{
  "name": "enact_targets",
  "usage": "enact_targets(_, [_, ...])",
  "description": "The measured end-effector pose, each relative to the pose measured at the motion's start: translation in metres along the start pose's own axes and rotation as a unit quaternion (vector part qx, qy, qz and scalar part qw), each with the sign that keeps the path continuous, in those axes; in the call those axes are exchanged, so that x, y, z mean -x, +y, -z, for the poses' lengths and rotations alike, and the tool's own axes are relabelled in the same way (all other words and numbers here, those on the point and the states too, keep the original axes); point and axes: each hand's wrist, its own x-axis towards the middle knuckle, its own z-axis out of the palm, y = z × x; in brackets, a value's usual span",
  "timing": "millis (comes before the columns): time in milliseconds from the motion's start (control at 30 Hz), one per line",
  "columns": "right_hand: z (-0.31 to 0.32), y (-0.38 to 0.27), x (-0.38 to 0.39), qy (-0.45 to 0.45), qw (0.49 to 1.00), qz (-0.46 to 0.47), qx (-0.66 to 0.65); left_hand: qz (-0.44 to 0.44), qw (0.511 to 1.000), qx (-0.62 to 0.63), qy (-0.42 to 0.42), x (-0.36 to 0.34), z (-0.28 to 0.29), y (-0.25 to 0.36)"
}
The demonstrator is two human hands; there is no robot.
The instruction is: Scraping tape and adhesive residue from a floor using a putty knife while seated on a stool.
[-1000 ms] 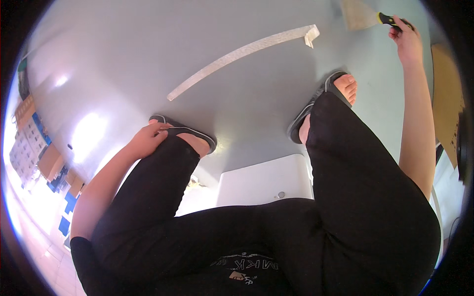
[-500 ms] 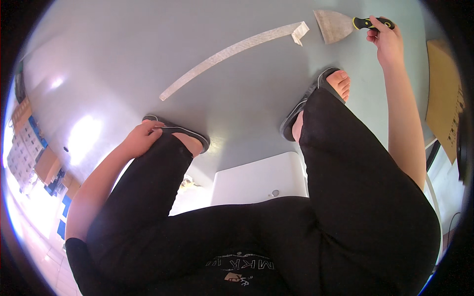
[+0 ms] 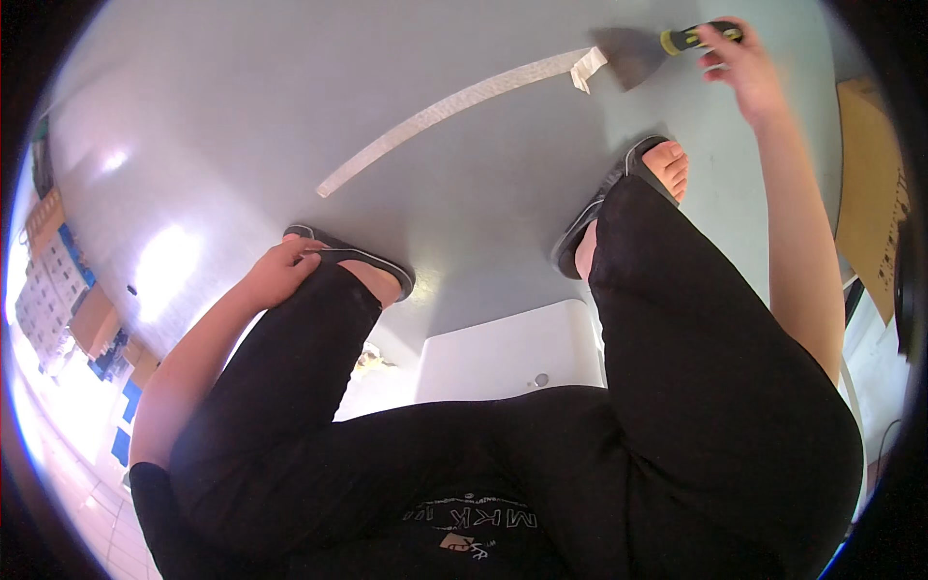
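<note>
My right hand (image 3: 746, 72) is closed round the black and yellow handle of a wide-bladed scraper (image 3: 633, 56). The scraper's blade, slightly blurred, points left and meets or overlaps the right end of a strip of pale tape (image 3: 449, 106); whether they touch I cannot tell. That end of the tape is folded over, with a short flap hanging toward me. From there the strip runs down to the left across the grey floor (image 3: 290, 87). My left hand (image 3: 282, 272) holds nothing and rests open on my left knee, fingers laid over the black trousers.
My feet, in black slippers, stand apart below the tape: the left slipper (image 3: 382, 267) and the right slipper (image 3: 580, 224). A white box-like seat (image 3: 512, 350) is under me. At the right edge stands a cardboard box (image 3: 867, 198); several boxes (image 3: 95, 321) are stacked far left.
My right hand has moved the scraper left and slightly up, bringing the blade from beside the tape's folded end onto or over it. My left hand stays on the knee.
</note>
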Motion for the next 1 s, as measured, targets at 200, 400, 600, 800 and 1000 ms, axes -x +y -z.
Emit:
enact_targets(200, [0.033, -0.011, -0.008, -0.045, 0.999, 0.000, 0.025, -0.013, 1.000, -0.004, 0.005, -0.001, 0.001, 0.002])
enact_targets(400, [0.017, -0.011, -0.004, -0.096, 0.992, -0.011, 0.076, 0.011, 1.000, -0.012, -0.004, 0.001, 0.001, 0.004])
enact_targets(600, [0.015, -0.035, 0.002, -0.112, 0.993, -0.010, 0.032, -0.007, 1.000, -0.021, 0.007, 0.002, 0.000, 0.002])
enact_targets(800, [0.101, 0.097, -0.082, -0.176, 0.917, -0.061, -0.352, -0.012, 0.999, -0.036, -0.018, -0.004, 0.005, 0.014])
enact_targets(1000, [0.002, 0.038, -0.038, -0.018, 0.948, -0.103, -0.302, 0.006, 1.000, -0.018, 0.001, 0.002, 0.000, 0.004])
